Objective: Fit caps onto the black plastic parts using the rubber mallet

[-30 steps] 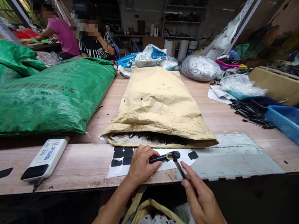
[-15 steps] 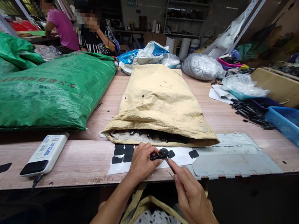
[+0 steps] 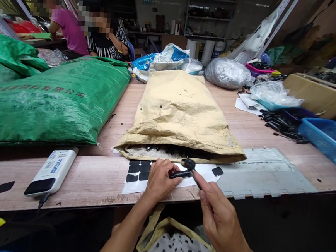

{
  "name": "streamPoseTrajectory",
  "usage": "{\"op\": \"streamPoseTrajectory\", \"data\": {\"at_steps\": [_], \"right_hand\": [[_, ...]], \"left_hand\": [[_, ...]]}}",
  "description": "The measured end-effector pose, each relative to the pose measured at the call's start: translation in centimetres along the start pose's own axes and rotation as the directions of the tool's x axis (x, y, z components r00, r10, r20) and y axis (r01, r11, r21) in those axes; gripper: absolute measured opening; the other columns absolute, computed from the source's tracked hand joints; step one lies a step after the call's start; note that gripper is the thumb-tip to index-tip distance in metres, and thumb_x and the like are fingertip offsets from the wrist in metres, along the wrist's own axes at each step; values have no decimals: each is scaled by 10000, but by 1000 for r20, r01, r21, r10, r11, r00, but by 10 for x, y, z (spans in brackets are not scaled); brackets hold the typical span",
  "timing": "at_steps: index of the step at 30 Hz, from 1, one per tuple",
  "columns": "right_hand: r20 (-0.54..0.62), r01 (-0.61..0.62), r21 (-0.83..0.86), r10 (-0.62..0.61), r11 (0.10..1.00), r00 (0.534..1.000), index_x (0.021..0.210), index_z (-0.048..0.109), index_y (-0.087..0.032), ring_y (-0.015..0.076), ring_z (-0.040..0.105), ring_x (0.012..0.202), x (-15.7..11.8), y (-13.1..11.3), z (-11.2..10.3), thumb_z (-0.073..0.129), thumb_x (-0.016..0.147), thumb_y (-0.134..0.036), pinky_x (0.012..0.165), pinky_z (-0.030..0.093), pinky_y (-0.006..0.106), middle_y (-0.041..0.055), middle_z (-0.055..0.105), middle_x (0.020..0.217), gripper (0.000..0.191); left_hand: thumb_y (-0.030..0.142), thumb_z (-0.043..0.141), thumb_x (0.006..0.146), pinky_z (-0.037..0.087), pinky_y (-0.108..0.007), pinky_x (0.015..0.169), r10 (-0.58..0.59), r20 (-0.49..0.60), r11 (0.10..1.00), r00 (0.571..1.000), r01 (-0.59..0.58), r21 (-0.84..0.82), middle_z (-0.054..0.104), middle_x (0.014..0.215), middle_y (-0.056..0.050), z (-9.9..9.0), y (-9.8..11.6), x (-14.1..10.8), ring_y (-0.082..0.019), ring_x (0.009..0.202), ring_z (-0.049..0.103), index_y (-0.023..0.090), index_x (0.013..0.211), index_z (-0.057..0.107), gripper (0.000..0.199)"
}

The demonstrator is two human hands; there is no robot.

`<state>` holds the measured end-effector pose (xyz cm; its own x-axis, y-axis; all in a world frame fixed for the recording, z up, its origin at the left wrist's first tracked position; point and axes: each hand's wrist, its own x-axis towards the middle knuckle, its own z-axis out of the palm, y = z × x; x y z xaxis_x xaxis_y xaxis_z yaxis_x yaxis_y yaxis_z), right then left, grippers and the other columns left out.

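Held black rod point(image 3: 179, 174), round-headed tool point(image 3: 189, 164) close by

Rod over white sheet point(image 3: 135, 187), near edge of bench point(image 3: 100, 179). Left hand point(image 3: 160, 178): fingers closed on one end, probably steadying it. Right hand point(image 3: 219, 209): fingers wrapped round tool's handle; head-to-rod contact unclear. Sack point(image 3: 181, 107) beyond, mouth facing hands, presumably for easy reach.

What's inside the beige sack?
Through the open mouth of the beige sack, dark, partly shiny pieces show against a pale inner side. Anything deeper is hidden by the top layer; can't tell how full.
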<state>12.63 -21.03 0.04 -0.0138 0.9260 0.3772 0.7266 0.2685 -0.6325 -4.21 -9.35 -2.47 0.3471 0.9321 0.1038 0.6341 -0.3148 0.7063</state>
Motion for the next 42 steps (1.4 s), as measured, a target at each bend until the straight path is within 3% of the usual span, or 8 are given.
{"op": "streamPoseTrajectory", "data": {"at_steps": [4,12,18,24,29,34,38,42], "right_hand": [[129,-44,-117,59,992,990,1523,448,-317,190,710,862,-5,6,5,353,998,-154,738,604,276,79,676,1037,559],[-127,-7,-2,7,1000,992,1549,406,-322,203,659,1124,1,4,-14,428,1004,-153,982,548,318,94,647,1244,571],[23,-61,-107,64,992,998,1504,482,-293,170,678,822,-8,16,-4,360,1006,-151,729,579,267,75,667,1000,533],[-71,-92,-130,83,987,994,1523,443,-325,170,660,863,-1,20,-23,398,1024,-201,765,547,281,61,662,1057,517],[-114,-112,-401,71,909,991,1466,515,-308,179,660,843,-9,52,-40,448,998,-185,712,505,310,37,688,1041,489],[-57,42,-617,-98,786,994,1301,660,-267,226,623,866,-19,102,-54,520,954,-146,751,462,375,44,693,931,393],[-108,9,-646,-103,764,989,1213,705,-269,246,606,930,-13,117,-60,517,936,-107,762,454,387,79,674,1056,372],[-189,-25,-571,-101,821,977,1194,694,-255,302,575,1091,5,96,-55,561,929,-171,869,465,449,112,616,1247,308]], "left_hand": [[197,802,733,383,-357,851,-5,-6,1000,1000,5,-9,689,822,21,-1,3,-1,-209,921,574,248,796,718,117],[224,807,744,376,-371,865,-2,12,1000,1000,2,-17,714,861,12,-2,2,1,-221,929,566,259,819,745,103],[183,784,733,372,-365,864,-2,7,1000,1000,2,-14,709,852,16,-4,4,0,-211,913,557,240,812,734,109],[234,787,758,363,-364,856,28,22,1000,999,-28,7,701,851,13,-4,1,-1,-214,904,551,242,849,747,100],[331,758,825,359,-379,854,54,48,998,997,-54,-11,696,863,-13,-6,-3,-1,-233,921,547,236,904,763,123],[357,750,842,347,-386,861,70,72,997,995,-68,-34,695,880,-16,-7,-6,-1,-235,932,543,243,926,765,143],[354,723,871,333,-388,867,84,91,996,992,-80,-47,698,898,-15,-7,-8,-1,-242,947,539,250,938,764,130],[359,695,897,325,-390,873,115,103,992,988,-110,-55,690,902,-15,-8,-9,-2,-245,958,535,247,932,752,131]]}}
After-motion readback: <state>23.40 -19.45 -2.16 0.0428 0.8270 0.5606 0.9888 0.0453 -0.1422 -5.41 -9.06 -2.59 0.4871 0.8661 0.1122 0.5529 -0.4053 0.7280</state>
